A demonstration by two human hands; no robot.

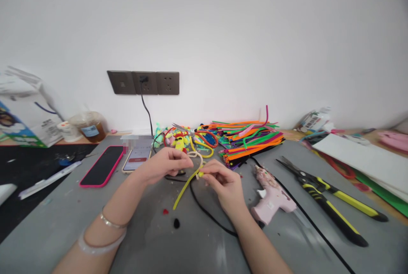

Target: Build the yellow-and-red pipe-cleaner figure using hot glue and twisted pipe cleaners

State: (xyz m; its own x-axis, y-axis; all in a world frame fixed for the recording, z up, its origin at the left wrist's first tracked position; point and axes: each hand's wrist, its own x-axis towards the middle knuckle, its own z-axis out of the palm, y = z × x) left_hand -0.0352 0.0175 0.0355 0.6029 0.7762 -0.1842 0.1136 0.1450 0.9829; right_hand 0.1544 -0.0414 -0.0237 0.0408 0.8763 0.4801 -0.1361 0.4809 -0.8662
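Observation:
Between my hands is a cream pipe cleaner [200,160] bent into a loop, crossed by a yellow-green pipe cleaner [185,189] whose free end hangs down to the left. My right hand [223,182] pinches the two where they cross. My left hand [168,164], with a bangle and a bracelet on its wrist, has thumb and fingertips pressed together at the left end of the cream loop; what lies between them is too small to tell. Below them on the grey mat [149,240] lie a small red piece [165,211] and a black oval piece [176,223].
A bundle of coloured pipe cleaners [251,142] lies behind my right hand. At right are a pink glue gun [270,197] with its cord, and large shears [328,197]. Two phones [102,167] [137,157] lie at left, near a drink cup [91,128].

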